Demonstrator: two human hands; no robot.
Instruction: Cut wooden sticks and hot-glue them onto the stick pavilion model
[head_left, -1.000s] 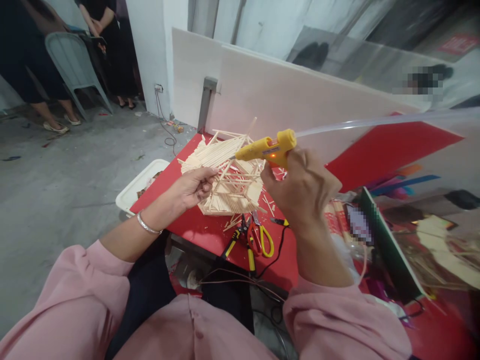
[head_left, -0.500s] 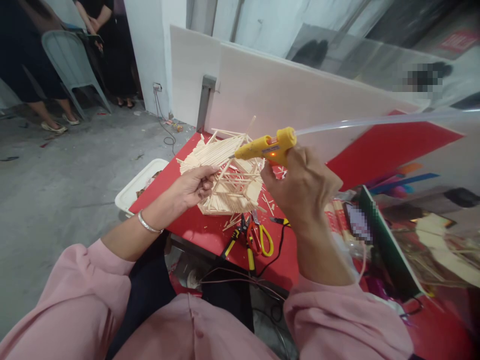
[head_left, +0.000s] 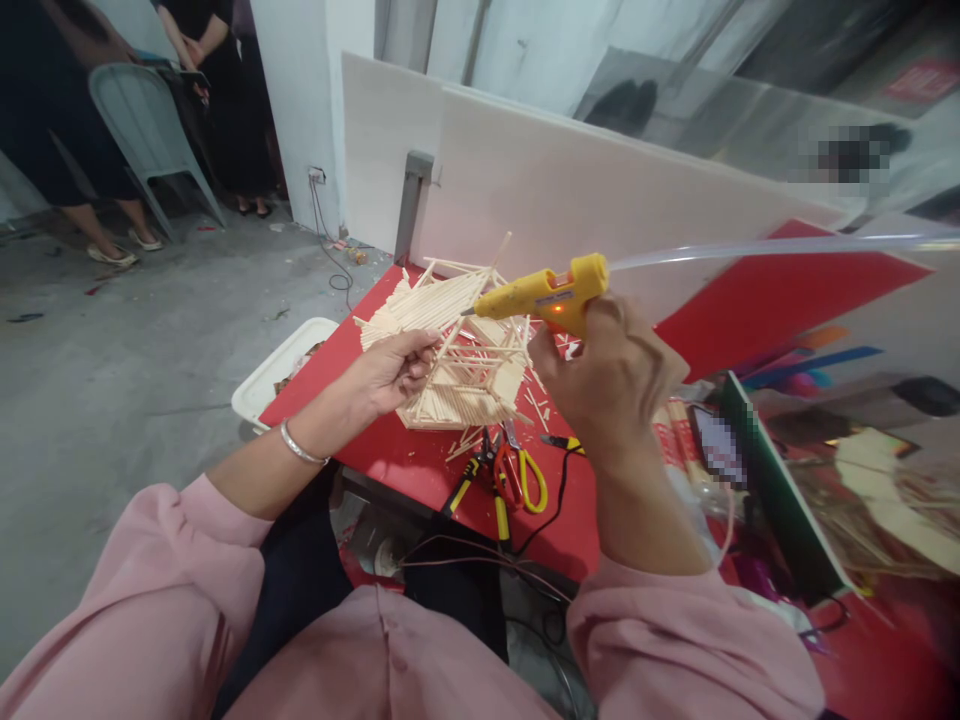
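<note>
My right hand [head_left: 619, 370] is wrapped round a yellow hot glue gun [head_left: 551, 290] with an orange light glowing on its side. A long clear glue stick [head_left: 750, 246] runs out of its back towards the right edge. The nozzle points left, close to the roof of a small house model [head_left: 431, 305] made of thin wooden sticks. My left hand [head_left: 397, 372] is closed at the model's near left side, thumb and forefinger pinching a thin stick by the roof edge. Whether that stick is loose or part of the model, I cannot tell.
On the red table [head_left: 390, 480] lie pliers [head_left: 499, 500], scissors [head_left: 534, 482] and scattered stick offcuts [head_left: 537, 405]. A white tub [head_left: 247, 390] stands left. White boards [head_left: 600, 170] lean behind. A green-sided box [head_left: 780, 500] and a phone [head_left: 716, 445] are right. People stand near a chair [head_left: 142, 120].
My right hand has drawn the glue gun slightly to the right, its nozzle still by the roof edge. My left hand keeps nearly the same place and pinch.
</note>
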